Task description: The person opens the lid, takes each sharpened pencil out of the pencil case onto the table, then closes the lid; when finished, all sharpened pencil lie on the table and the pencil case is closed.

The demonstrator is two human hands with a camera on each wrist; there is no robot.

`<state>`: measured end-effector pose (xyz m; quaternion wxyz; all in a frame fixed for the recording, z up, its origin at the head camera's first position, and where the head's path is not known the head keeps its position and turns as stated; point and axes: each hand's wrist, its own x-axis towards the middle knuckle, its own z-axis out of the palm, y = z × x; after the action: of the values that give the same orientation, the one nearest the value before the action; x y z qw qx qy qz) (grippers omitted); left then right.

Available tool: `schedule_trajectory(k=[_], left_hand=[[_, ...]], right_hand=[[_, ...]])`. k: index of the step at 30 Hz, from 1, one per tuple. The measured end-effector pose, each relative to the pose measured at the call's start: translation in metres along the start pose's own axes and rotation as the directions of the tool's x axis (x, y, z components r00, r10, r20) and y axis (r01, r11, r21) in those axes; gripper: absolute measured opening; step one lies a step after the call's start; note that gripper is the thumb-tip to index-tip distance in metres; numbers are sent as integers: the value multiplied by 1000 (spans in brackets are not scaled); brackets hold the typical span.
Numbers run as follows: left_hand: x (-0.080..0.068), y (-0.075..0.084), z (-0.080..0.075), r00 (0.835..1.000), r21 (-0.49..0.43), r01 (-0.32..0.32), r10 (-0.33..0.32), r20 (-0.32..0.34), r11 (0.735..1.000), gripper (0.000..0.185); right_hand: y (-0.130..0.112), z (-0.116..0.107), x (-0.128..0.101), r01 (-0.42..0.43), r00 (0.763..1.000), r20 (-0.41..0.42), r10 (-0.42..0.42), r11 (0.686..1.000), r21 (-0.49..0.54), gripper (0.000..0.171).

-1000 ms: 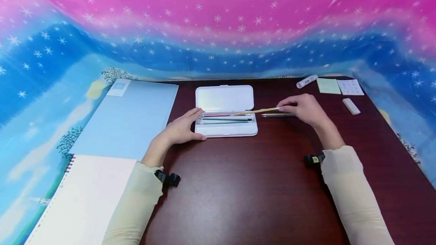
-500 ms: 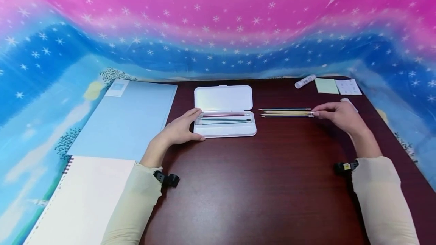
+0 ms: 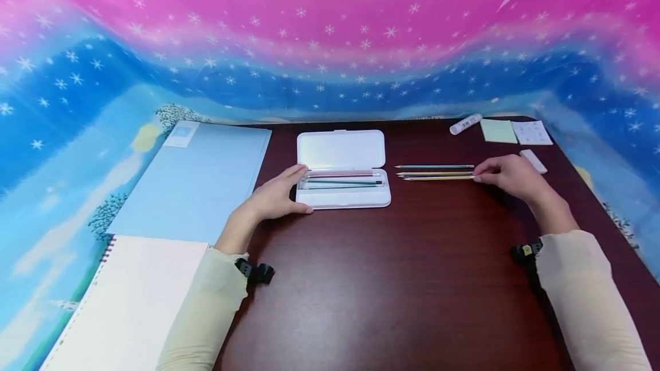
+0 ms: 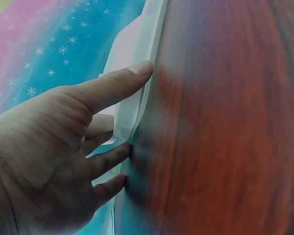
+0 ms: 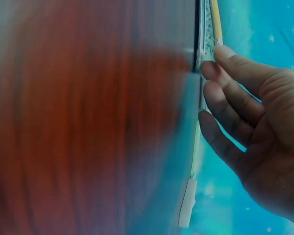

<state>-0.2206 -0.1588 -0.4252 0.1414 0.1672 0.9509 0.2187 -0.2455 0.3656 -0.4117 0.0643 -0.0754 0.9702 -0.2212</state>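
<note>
A white pencil case (image 3: pixel 350 198) lies on the table with its lid flipped back, several pencils (image 3: pixel 342 182) in its tray. My left hand (image 3: pixel 273 194) holds its left end, thumb at the front side and fingers toward the back; the left wrist view shows the thumb (image 4: pixel 141 68) along the case's edge. To the right, my right hand (image 3: pixel 521 179) pinches the end of a yellow pencil (image 3: pixel 440 178) between thumb and fingertips. This pencil lies level at the front of a small row, close beside other pencils (image 3: pixel 433 166), all with tips to the left.
A blue folder (image 3: pixel 196 182) and a white spiral notebook (image 3: pixel 134 291) lie at left. At back right are a glue stick (image 3: pixel 466 123), green sticky notes (image 3: pixel 498 130), a printed paper pad (image 3: pixel 532 132) and a white eraser (image 3: pixel 533 161). A patterned cloth (image 3: pixel 330 50) stands behind.
My right hand has carried the yellow pencil rightward from over the case to the pencil row, then shifted it toward the front of the row. My left hand has stayed on the case.
</note>
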Motion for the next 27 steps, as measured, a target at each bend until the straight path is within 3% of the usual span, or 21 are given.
schedule_trajectory(k=[10, 15, 21, 27], left_hand=[[0, 0, -2, 1000, -13, 5, -5, 9, 1000, 102], [2, -1, -2, 1000, 0, 2, -2, 8, 1000, 103], [1, 0, -1, 1000, -10, 8, -8, 14, 1000, 103], [1, -1, -2, 1000, -6, 2, -2, 13, 1000, 103]], right_hand=[[-9, 6, 13, -5, 1000, -1, 5, 999, -33, 14], [-22, 6, 12, 18, 998, -54, -18, 1000, -9, 17], [-70, 13, 22, 109, 992, -72, -104, 992, 71, 23], [-124, 33, 40, 218, 975, -59, -212, 969, 116, 18]])
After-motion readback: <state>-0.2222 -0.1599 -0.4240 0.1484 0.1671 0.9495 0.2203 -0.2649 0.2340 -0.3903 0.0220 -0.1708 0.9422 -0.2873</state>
